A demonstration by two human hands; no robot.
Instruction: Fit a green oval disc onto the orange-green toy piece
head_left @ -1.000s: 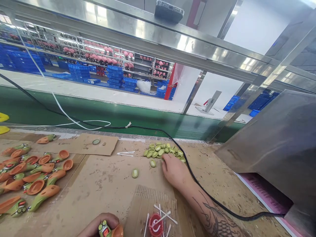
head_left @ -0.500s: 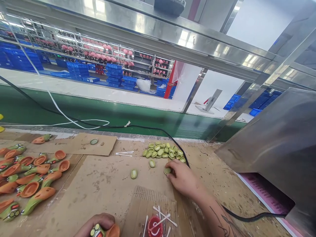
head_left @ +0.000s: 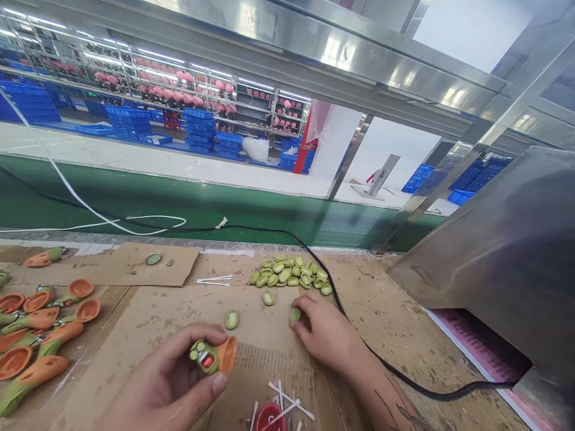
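Observation:
My left hand (head_left: pixel 171 383) holds a small green and orange toy figure (head_left: pixel 212 356) with a red spot, low in the middle of the view. My right hand (head_left: pixel 326 332) rests on the cardboard, its fingertips on one green oval piece (head_left: pixel 295 314). Just beyond it lies a pile of several green oval pieces (head_left: pixel 290 273). Two loose green ovals (head_left: pixel 232 319) lie between the hands.
Several orange and green toy figures (head_left: pixel 40 326) lie at the left on the cardboard-covered bench (head_left: pixel 179 317). A black cable (head_left: pixel 390 371) runs past my right wrist. A red cap with cotton swabs (head_left: pixel 272 414) sits at the bottom. A steel machine housing (head_left: pixel 503 251) stands right; a green conveyor (head_left: pixel 179 203) runs behind.
My left hand has risen into view with the toy figure. My right hand has drawn back from the pile toward me, dragging one green oval piece along.

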